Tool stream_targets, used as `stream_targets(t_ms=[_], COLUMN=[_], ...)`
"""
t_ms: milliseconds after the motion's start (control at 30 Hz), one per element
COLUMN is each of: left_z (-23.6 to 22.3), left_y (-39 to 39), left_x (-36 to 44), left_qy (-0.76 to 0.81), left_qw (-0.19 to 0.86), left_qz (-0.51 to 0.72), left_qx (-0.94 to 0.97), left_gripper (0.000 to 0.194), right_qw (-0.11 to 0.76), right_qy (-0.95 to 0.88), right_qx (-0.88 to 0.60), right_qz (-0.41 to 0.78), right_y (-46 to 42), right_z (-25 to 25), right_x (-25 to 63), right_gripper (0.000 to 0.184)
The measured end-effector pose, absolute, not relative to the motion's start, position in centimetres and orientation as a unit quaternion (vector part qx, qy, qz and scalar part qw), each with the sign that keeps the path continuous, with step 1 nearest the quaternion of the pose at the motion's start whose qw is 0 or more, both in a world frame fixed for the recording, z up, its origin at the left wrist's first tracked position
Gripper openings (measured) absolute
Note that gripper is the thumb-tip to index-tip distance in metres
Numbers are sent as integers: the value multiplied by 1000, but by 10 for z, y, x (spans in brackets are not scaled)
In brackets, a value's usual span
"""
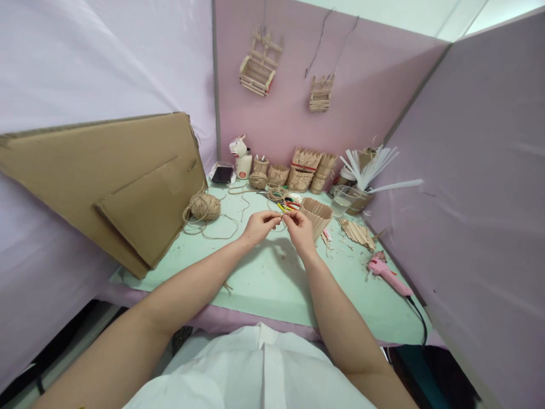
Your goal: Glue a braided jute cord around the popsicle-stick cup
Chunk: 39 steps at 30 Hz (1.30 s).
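Note:
Above the middle of the table, my left hand (263,225) and my right hand (299,228) meet with their fingertips pinched close together. Between them is a thin strand of twine (281,215), mostly hidden by the fingers. Just beyond my right hand stands a cup-like holder of wooden sticks (317,215). Pliers with red handles (292,205) and other small tools lie behind my fingertips, beside a loose coil of twine (277,193). A large ball of twine (205,207) rests to the left, its loose end trailing over the table.
Cardboard sheets (140,182) lean at the left. Stick-made containers (300,179) line the back wall beside a white animal-shaped bottle (242,159). On the right are loose wooden sticks (356,233), a pink glue gun (389,275) with its cord, and white glue sticks (370,169) in a container.

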<state>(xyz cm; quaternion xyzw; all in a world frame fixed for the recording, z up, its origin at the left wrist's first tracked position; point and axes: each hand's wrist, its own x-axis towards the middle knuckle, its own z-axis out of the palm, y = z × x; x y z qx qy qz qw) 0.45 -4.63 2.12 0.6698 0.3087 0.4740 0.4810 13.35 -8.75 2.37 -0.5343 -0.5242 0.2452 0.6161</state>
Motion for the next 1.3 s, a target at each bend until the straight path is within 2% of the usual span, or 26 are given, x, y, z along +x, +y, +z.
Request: stream_targets(t_ms=[133, 267, 467, 633, 900, 1300], left_z=[20, 21, 20, 20, 19, 20], left_y=[-46, -46, -46, -46, -44, -48], left_x=[5, 7, 9, 8, 4, 4], left_qy=[303, 287, 263, 269, 310, 305], left_qw=[501, 569, 627, 593, 464, 442], left_qz=[457, 443, 423, 429, 449, 456], left_qx=[669, 630, 599, 626, 698, 709], left_gripper=[24, 25, 28, 29, 22, 25], right_qw=[606, 599, 599, 601, 605, 591], right_qy=[-537, -536, -505, -490, -535, -557], right_qx=[-532, -531, -517, -517, -519, -541], right_qz=[247, 267, 345, 361, 281, 218], right_y=[-85, -84, -89, -90, -86, -85], right_z=[20, 18, 24, 27, 23, 20], right_x=[136, 137, 134, 133, 136, 138], right_gripper=[20, 20, 19, 19, 26, 25])
